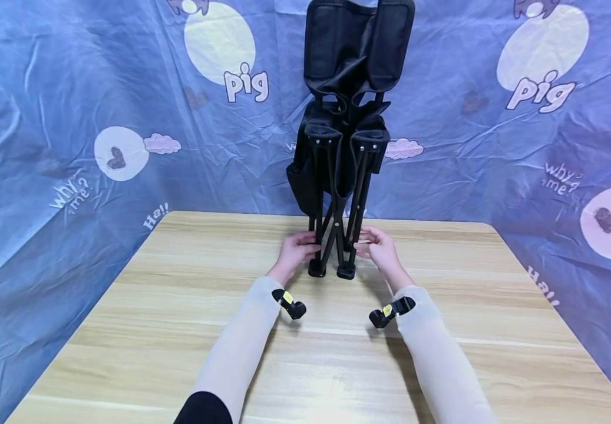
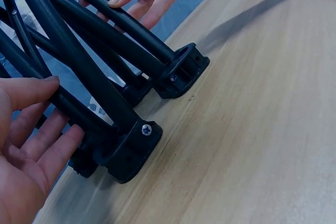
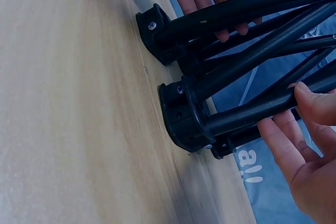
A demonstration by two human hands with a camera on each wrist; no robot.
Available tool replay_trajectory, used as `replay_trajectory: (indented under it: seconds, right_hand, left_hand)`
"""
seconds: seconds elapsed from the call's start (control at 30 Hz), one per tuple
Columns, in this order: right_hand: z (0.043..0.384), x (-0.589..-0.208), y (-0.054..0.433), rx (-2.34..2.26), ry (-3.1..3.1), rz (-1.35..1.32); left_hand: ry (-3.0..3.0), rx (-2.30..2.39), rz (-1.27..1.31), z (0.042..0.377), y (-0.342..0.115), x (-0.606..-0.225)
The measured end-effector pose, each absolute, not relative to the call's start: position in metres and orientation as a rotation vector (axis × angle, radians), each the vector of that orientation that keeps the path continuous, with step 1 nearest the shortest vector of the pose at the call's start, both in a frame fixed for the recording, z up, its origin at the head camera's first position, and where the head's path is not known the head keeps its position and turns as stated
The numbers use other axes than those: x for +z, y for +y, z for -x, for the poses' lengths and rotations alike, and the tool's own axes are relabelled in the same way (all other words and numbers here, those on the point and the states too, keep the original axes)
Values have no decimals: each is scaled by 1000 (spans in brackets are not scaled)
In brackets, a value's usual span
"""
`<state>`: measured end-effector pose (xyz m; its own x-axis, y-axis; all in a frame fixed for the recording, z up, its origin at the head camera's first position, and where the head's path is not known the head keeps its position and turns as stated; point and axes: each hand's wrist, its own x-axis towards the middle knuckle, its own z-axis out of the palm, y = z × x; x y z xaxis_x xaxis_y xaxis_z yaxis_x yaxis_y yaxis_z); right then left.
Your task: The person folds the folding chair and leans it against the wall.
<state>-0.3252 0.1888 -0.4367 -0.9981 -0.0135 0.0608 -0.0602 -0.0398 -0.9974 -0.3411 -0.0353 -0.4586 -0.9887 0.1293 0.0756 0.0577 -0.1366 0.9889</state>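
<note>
A folded black camping chair (image 1: pixel 326 132) stands upright near the table's far edge, its fabric bunched above thin crossed legs. My left hand (image 1: pixel 293 253) pinches a front leg tube low on the left side; in the left wrist view the thumb lies along the tube (image 2: pixel 79 108) with fingers behind it. On the other side my right hand (image 1: pixel 382 253) holds the right leg, thumb in front and fingers behind, as the right wrist view shows at the tube (image 3: pixel 252 115). Plastic feet (image 3: pixel 181 119) with screws rest on the wood. The rear legs are partly hidden.
The light wooden table (image 1: pixel 178 330) reaches up to a blue printed cloth (image 1: pixel 263 147), which hangs behind and along both sides. Each sleeve carries a small black wrist camera (image 1: pixel 290 304). The chair's top reaches the upper frame edge.
</note>
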Motion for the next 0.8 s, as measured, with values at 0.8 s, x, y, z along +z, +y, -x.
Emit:
replay_trajectory:
  seconds: [0.8]
  right_hand:
    - [338, -433, 185, 2220, -2140, -60]
  left_hand:
    - [2128, 2295, -180, 355, -31, -455]
